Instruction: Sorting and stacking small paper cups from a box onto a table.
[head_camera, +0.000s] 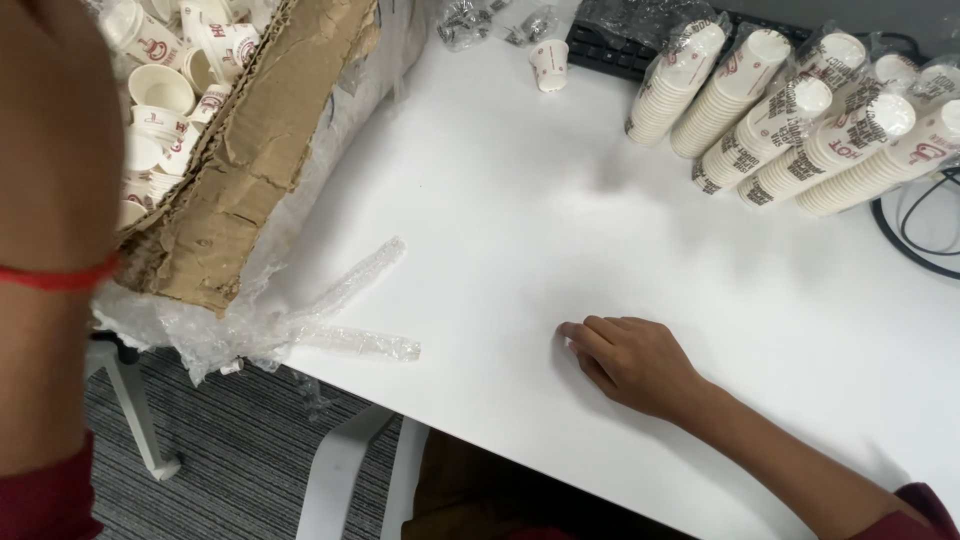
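Your right hand (632, 362) lay on the white table (520, 220), knuckles up, fingers curled loosely under; its grip was on nothing that showed, the fingertips just touching the bare top. Your left arm filled the left edge of the view, a red thread (55, 277) round the wrist, and the left hand itself was out of the picture, so you could not tell its grip.

Nearest your right hand were two crumpled clear sleeves (350, 310), empty, lying flat by the table's near-left edge. Beyond them stood a torn cardboard box (250, 150), lined with clear plastic, overhanging the table's left edge; loose paper cups (165, 85), white with red print, were heaped inside it.

At the far right, well apart from your hand, five or so stacks (790, 125) of the same cups lay on their sides, side by side, each in a clear sleeve. One single cup (549, 64) stood alone at the far edge, beside a black keyboard (620, 50). Black cable (925, 230) looped at the right edge.

The middle of the table between box, stacks and your hand was open. A white chair frame (350, 470) showed below the near edge, over grey carpet (240, 450).
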